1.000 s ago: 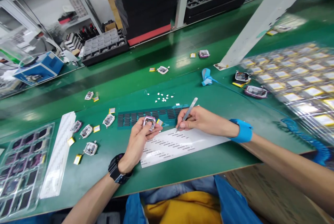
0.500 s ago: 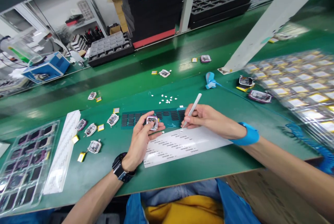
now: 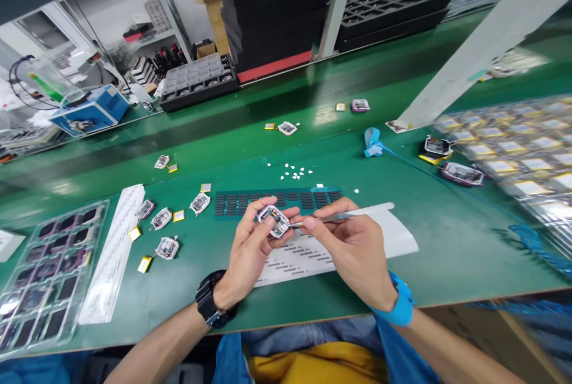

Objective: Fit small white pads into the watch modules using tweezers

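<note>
My left hand [image 3: 250, 250] holds a small square device case [image 3: 273, 219] with a pink rim, raised a little above the green bench. My right hand [image 3: 353, 250] grips metal tweezers [image 3: 339, 217], whose tips touch the right side of the case. Under both hands lies a white label sheet [image 3: 308, 256] with rows of small printed labels. Just beyond the hands lies a teal sheet of dark pads [image 3: 277, 200]. A black watch sits on my left wrist and a blue strap on my right.
Several more cases with yellow batteries [image 3: 166, 248] lie to the left, beside a white strip [image 3: 111, 253] and a clear tray [image 3: 40, 271]. Clear trays of yellow parts [image 3: 518, 145] fill the right. Black trays [image 3: 196, 83] stand at the back; a white post [image 3: 469, 56] leans on the right.
My right hand moved from the label sheet toward my left hand and turned the tweezers sideways onto the case. My left hand lifted and tilted the case. The view shifted slightly.
</note>
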A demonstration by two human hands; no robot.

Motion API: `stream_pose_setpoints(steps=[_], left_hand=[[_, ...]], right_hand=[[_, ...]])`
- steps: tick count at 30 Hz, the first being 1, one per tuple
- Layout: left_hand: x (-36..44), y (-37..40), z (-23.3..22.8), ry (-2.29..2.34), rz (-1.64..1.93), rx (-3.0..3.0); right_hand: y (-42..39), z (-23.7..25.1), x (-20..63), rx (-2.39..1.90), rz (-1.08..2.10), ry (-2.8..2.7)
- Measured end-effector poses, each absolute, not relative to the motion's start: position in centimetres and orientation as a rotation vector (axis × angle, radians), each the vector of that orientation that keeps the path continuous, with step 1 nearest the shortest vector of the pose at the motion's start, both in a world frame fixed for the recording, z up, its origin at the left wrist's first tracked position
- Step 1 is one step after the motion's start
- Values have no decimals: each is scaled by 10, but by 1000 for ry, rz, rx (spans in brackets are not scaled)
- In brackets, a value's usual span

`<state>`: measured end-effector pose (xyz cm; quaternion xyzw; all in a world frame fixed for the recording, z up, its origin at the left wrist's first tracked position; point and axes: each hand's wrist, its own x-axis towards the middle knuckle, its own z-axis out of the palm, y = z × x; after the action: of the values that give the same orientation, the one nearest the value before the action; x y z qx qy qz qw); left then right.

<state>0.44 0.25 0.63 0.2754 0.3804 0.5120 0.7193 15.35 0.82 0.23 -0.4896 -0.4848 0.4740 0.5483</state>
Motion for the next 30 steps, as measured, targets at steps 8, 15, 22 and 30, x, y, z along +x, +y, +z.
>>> stream_pose_setpoints(steps=[8, 15, 22, 30], left_hand=[[5, 3, 9, 886, 1108, 592], [5, 2, 8, 884, 1115, 598], [5, 2, 5, 901, 1108, 668], [-1, 8, 7, 1091, 1215, 763]], right_hand=[[6, 5, 154, -1251, 1062, -1228], [6, 5, 152, -1251, 1051, -1228], [3, 3, 149, -1222, 967, -1269], [20, 6, 172, -1245, 1072, -1214]])
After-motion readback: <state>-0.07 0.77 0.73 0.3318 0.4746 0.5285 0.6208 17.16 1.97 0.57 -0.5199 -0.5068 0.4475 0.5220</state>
